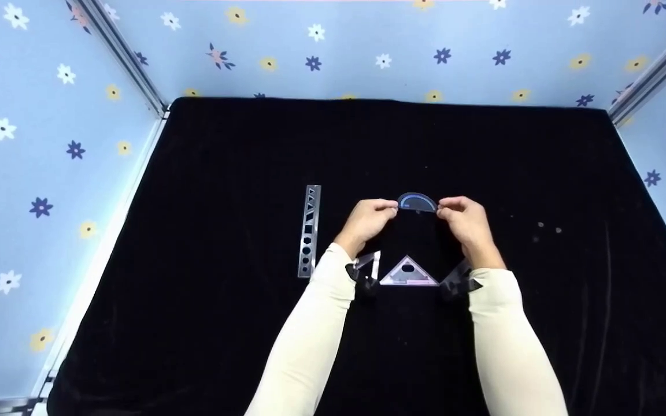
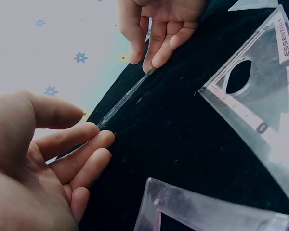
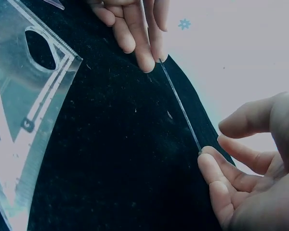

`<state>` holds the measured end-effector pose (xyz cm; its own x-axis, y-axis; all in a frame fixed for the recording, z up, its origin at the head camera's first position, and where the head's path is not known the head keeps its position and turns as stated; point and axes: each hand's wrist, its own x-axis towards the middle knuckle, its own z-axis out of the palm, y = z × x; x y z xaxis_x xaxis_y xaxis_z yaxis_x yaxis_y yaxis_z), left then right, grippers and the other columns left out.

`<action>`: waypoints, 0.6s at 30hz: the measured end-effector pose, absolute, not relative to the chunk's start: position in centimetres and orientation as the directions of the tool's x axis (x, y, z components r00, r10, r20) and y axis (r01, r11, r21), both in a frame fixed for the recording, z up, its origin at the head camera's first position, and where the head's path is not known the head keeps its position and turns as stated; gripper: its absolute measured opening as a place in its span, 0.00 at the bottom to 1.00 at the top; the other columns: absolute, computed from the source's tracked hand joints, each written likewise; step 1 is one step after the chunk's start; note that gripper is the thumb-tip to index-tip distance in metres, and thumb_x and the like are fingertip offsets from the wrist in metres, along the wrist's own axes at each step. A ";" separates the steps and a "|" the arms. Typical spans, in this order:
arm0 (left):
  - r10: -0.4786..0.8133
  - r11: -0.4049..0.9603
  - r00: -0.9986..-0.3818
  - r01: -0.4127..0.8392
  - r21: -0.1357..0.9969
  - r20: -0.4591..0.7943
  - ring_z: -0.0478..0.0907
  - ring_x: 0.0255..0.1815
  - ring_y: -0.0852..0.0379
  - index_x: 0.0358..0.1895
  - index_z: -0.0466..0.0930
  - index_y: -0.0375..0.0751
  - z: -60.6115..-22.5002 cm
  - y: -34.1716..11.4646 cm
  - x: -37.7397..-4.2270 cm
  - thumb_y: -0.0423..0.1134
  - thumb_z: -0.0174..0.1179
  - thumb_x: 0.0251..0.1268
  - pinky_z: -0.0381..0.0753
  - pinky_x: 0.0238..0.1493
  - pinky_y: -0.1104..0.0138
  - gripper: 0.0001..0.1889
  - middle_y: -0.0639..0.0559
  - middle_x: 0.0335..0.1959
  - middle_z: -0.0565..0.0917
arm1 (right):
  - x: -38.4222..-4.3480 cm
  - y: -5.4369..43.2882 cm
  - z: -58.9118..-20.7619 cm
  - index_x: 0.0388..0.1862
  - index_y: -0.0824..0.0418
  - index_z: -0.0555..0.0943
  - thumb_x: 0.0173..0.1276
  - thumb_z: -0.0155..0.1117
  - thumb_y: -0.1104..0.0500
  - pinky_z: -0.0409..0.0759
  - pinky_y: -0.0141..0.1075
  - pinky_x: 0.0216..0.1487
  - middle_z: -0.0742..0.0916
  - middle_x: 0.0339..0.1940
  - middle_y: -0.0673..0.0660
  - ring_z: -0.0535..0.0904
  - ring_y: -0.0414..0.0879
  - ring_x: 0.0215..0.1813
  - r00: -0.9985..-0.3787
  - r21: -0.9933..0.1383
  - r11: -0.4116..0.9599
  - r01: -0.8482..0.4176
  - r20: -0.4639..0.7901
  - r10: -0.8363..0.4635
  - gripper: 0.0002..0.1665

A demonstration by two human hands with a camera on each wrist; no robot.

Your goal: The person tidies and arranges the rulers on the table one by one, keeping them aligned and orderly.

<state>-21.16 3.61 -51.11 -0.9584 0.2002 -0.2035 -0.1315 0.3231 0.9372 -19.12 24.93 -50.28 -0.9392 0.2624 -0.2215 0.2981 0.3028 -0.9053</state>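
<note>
A clear protractor (image 1: 417, 202) with a blue scale is between both hands, its arc pointing away from me. The left hand (image 1: 369, 221) holds its left end at the fingertips. At the opposite end, fingertips of the right hand (image 1: 467, 224) hold the other corner. Both wrist views show the protractor (image 2: 125, 100) nearly edge-on as a thin strip, so its height above the cloth is hard to tell. Below the hands lies a clear set square (image 1: 409, 273) with an oval hole, marked "ESSENTIALS" in the left wrist view.
Left of the hands lies a clear stencil ruler (image 1: 309, 231) with cut-out shapes. Another clear set square (image 1: 374, 263) is partly behind the left wrist gear; a further clear piece (image 1: 461, 270) shows by the right wrist. Black cloth (image 1: 223, 323) covers the table, with flowered walls (image 1: 344, 46) around it.
</note>
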 end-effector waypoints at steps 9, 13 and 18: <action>0.164 0.374 -0.970 -0.107 0.921 -0.180 0.85 0.56 0.56 0.52 0.91 0.44 -51.2 4.0 -20.8 0.36 0.64 0.70 0.79 0.61 0.66 0.12 0.51 0.52 0.91 | -19.1 24.4 -50.6 0.55 0.70 0.85 0.61 0.67 0.69 0.75 0.26 0.47 0.90 0.48 0.64 0.80 0.39 0.42 -0.947 -0.830 0.480 0.283 -0.162 0.277 0.21; 0.159 0.356 -0.971 -0.111 0.928 -0.177 0.86 0.54 0.55 0.51 0.91 0.42 -51.4 3.9 -20.8 0.35 0.64 0.69 0.79 0.60 0.67 0.11 0.51 0.50 0.91 | -19.3 24.2 -50.6 0.57 0.69 0.86 0.61 0.68 0.68 0.76 0.29 0.50 0.90 0.46 0.62 0.82 0.43 0.45 -0.951 -0.797 0.533 0.283 -0.160 0.265 0.23; 0.111 0.396 -0.980 -0.109 0.912 -0.165 0.85 0.54 0.58 0.47 0.92 0.47 -51.5 3.9 -20.7 0.37 0.64 0.69 0.78 0.64 0.63 0.09 0.54 0.48 0.92 | -19.5 23.8 -50.5 0.59 0.67 0.86 0.62 0.68 0.66 0.78 0.41 0.62 0.90 0.49 0.65 0.85 0.54 0.53 -0.959 -0.747 0.607 0.270 -0.153 0.237 0.24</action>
